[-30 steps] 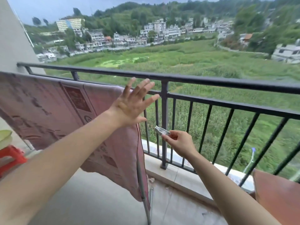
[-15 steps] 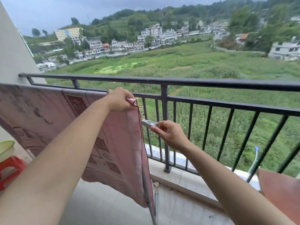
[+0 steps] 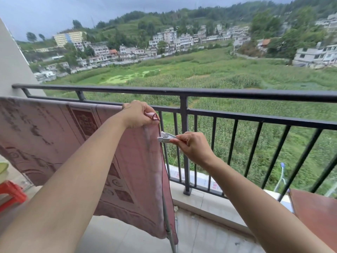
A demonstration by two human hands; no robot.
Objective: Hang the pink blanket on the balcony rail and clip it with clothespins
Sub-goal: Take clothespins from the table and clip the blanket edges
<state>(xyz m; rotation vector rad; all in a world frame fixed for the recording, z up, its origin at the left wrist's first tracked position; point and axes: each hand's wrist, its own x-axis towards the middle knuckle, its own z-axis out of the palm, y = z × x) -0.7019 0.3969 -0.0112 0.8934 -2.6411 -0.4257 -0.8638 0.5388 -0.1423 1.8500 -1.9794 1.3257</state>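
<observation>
Head view: left hand grips pink blanket corner; right hand pinches clothespin

Home balcony — black railing, tiled floor, village view

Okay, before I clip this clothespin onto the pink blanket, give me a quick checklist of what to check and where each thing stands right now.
1. Pink blanket draped over its support: ok, it hangs down on the near side.
2. Corner held steady: ok, left hand pinches the top right corner.
3. Clothespin in hand: ok, right hand grips its tail end.
4. Clothespin open: ok, its tips are spread, pointing at the blanket's right edge.
5. Clothespin on fabric: not ok, it sits beside the edge, not yet biting.
6. Blanket on the balcony rail: cannot tell, it seems to hang on a lower bar in front.
</observation>
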